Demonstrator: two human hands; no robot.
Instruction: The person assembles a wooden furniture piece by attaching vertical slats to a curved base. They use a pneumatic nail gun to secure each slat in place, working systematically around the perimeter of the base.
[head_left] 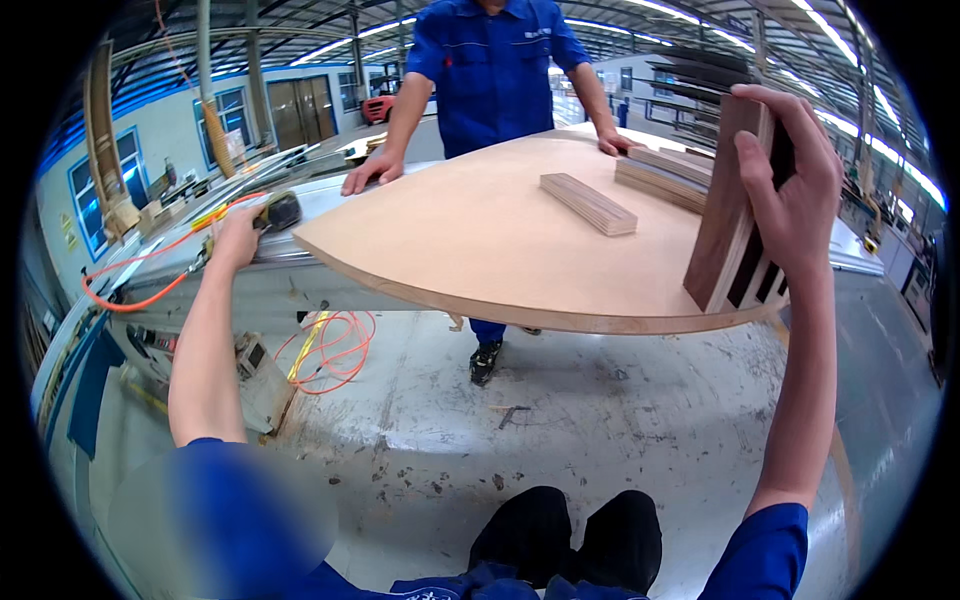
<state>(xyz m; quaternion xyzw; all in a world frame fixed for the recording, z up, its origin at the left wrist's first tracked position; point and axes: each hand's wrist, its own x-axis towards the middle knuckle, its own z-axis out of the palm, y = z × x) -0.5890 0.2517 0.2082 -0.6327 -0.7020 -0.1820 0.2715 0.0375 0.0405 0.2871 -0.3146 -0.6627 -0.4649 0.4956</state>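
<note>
Right hand clasped the upright wooden block, thumb and fingers closed near its top, at the right edge of the panel. Block looked stiff, moderately heavy, hardly fragile; mid-height grip likely steadier. Left hand gripped handheld tool left of panel.

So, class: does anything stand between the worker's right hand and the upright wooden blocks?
Nothing visible does: the right hand already grips the upright wooden blocks, thumb and fingers directly on them, at the right side of the large board.
</note>
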